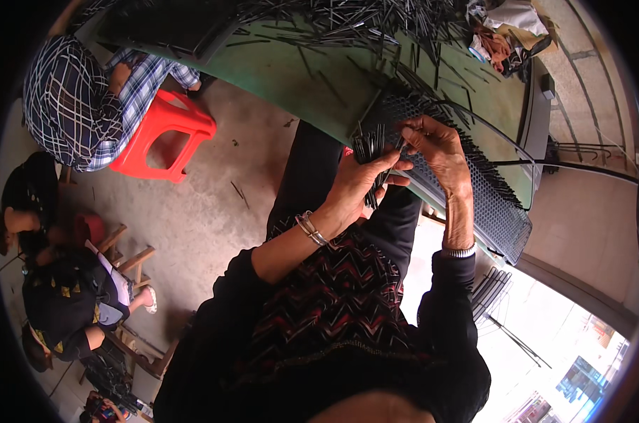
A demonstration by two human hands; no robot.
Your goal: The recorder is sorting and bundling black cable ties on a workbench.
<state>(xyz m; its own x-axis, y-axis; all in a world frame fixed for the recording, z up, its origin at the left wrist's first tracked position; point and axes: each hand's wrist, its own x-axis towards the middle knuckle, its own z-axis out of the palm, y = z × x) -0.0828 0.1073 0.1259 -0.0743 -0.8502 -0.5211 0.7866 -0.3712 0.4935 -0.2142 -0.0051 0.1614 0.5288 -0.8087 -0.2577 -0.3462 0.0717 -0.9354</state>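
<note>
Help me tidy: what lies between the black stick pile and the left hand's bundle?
Green tabletop, loose sticks and part of a black rack, in the head view.

blown-out glare at your four o'clock, your black top (217, 345) dim at six, wall (579, 42) lines bowed at two, dark vignette ringing your view

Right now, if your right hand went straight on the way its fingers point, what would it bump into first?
Probably the bundle of thin black sticks held in the left hand, close beside the right hand, though depth is hard to judge.
</note>
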